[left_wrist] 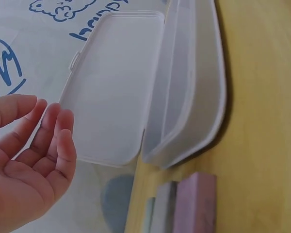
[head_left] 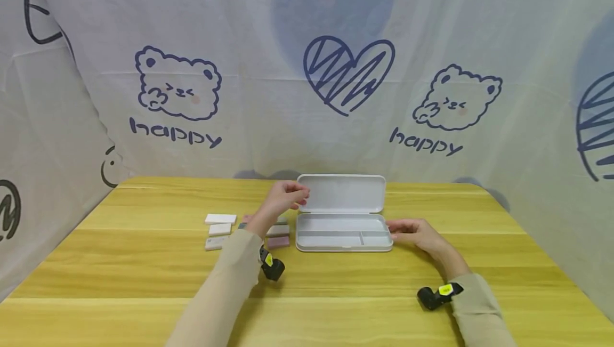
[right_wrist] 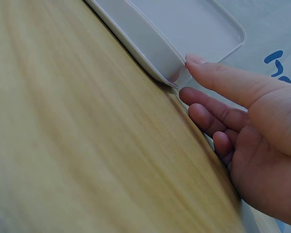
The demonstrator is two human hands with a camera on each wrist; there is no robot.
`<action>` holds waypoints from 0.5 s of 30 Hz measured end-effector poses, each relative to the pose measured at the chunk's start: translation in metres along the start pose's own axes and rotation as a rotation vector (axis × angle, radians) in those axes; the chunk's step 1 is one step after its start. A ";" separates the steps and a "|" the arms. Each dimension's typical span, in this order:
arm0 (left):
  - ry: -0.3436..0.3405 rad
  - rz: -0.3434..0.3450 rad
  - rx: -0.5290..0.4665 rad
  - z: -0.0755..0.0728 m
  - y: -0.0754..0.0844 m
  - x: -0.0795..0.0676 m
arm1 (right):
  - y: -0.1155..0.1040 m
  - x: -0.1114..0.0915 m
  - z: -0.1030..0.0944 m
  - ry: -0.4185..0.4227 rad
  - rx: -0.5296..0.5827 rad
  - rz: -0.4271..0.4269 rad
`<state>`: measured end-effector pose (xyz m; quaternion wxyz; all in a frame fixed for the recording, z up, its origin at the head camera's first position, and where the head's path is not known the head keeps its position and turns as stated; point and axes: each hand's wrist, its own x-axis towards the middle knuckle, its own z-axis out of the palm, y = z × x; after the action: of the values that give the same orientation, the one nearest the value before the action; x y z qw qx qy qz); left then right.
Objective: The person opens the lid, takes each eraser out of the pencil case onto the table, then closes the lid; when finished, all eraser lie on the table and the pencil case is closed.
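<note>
A white pencil case lies on the table with its lid raised at the back. Inside are a long rear compartment and two front ones, none with anything visible in it. My left hand hovers by the lid's left edge, fingers loosely bent and nothing between them; in the left wrist view this hand is apart from the lid. At the case's right end is my right hand. In the right wrist view its thumb touches the rim, while the other fingers rest low beside the corner.
Left of the case lie small eraser-like blocks: several white ones, including a white block, plus a grey block and a pink block. My left forearm partly covers others. A printed cloth hangs behind the wooden table.
</note>
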<state>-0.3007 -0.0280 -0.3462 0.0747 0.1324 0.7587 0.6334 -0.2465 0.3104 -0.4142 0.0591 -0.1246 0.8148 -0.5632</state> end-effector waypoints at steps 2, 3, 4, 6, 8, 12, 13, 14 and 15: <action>0.014 0.038 0.011 0.000 0.001 0.003 | 0.002 0.001 0.000 -0.003 -0.002 -0.011; 0.025 0.057 0.017 0.000 0.001 0.004 | 0.002 0.001 0.000 -0.005 -0.002 -0.016; 0.039 0.072 0.022 0.000 0.002 0.005 | 0.003 0.001 0.001 -0.007 -0.002 -0.023; 0.067 0.111 0.042 0.000 0.002 0.008 | 0.004 0.002 0.001 -0.009 -0.003 -0.036; 0.095 0.156 0.076 -0.001 0.003 0.010 | 0.006 0.002 0.001 -0.010 -0.002 -0.043; 0.125 0.286 0.175 0.000 0.005 0.017 | 0.007 0.003 0.000 -0.006 -0.003 -0.040; 0.131 0.314 0.200 0.001 0.005 0.019 | 0.007 0.003 0.000 -0.006 -0.003 -0.038; 0.133 0.336 0.218 0.001 0.005 0.021 | 0.007 0.003 0.000 -0.009 -0.005 -0.037; 0.138 0.353 0.238 0.002 0.006 0.023 | 0.007 0.003 0.000 -0.011 -0.005 -0.036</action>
<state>-0.3211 -0.0185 -0.3398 -0.1054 0.2273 0.7964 0.5504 -0.2501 0.3115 -0.4203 0.0533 -0.1424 0.8136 -0.5613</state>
